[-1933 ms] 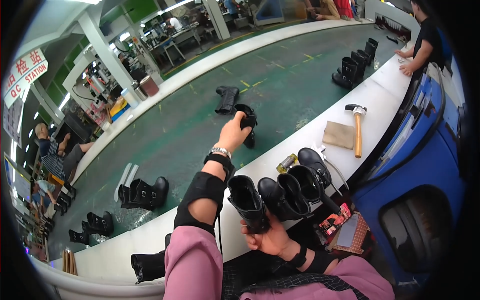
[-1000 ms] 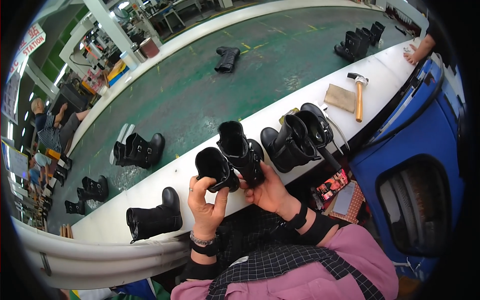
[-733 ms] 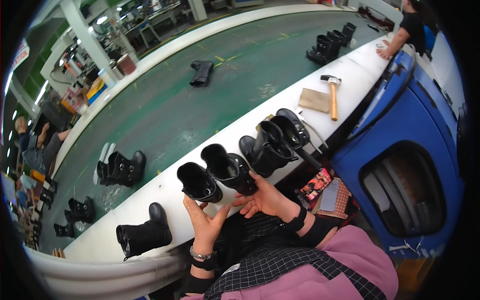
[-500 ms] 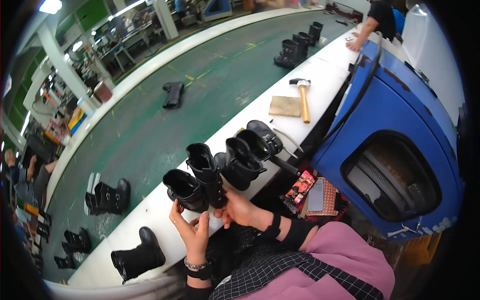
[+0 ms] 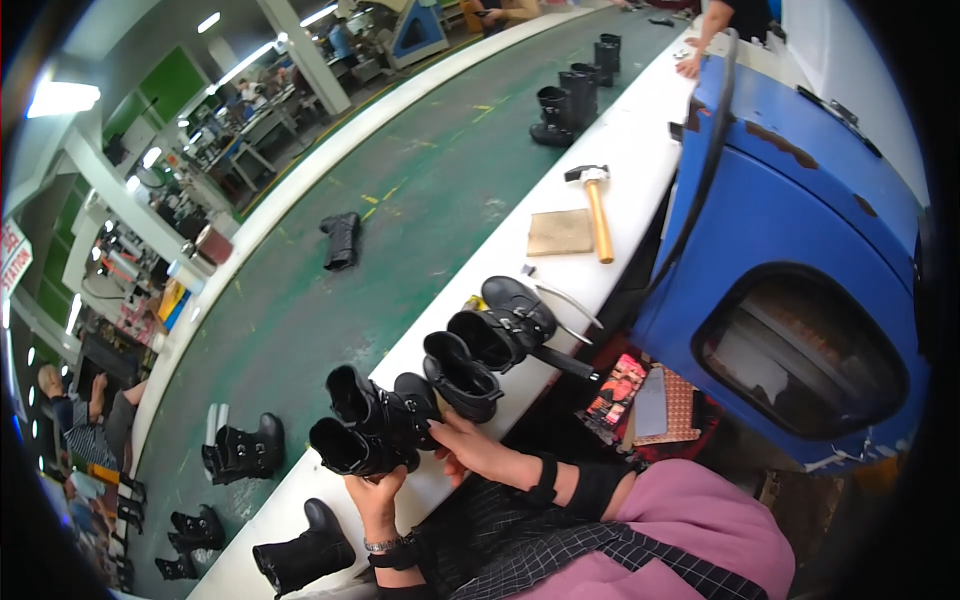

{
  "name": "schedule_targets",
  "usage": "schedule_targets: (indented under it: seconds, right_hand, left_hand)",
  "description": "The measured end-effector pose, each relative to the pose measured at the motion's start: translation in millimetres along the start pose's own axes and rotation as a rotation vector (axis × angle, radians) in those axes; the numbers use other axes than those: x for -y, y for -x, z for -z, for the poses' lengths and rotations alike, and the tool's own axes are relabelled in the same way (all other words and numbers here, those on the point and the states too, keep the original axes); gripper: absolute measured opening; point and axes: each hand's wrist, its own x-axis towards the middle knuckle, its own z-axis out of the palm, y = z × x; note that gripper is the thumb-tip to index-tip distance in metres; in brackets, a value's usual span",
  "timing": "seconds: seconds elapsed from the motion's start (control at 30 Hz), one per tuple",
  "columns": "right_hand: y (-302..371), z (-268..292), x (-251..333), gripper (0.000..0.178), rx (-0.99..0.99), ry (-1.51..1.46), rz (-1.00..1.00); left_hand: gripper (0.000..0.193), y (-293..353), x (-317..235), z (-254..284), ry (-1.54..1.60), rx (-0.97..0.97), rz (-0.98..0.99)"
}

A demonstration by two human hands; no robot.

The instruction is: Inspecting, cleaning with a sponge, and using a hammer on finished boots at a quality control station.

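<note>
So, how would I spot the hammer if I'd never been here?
Find the long white ledge beside the blue machine. From the right hand, follow it rightward past the black buckled boots to a flat tan pad. Just right of that lies the hammer, set apart by its dark head and long wooden handle.

The boots (image 5: 347, 454) are black, the machine (image 5: 790, 190) blue, the sleeve (image 5: 700, 515) pink, the apron (image 5: 515, 540) white-checked black.
</note>
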Motion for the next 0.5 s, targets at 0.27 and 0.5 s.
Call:
schedule_targets:
  seconds: [0.27,0.5]
  right_hand:
    - [22,10,4,0.051,-0.229,0.511,0.467]
    - [29,21,-14,0.022,-0.381,0.489,0.942]
  left_hand:
    - [0.057,3,-6,-11,0.175,0.210,0.107]
    - [0.067,-33,-26,18,-0.295,0.659,0.213]
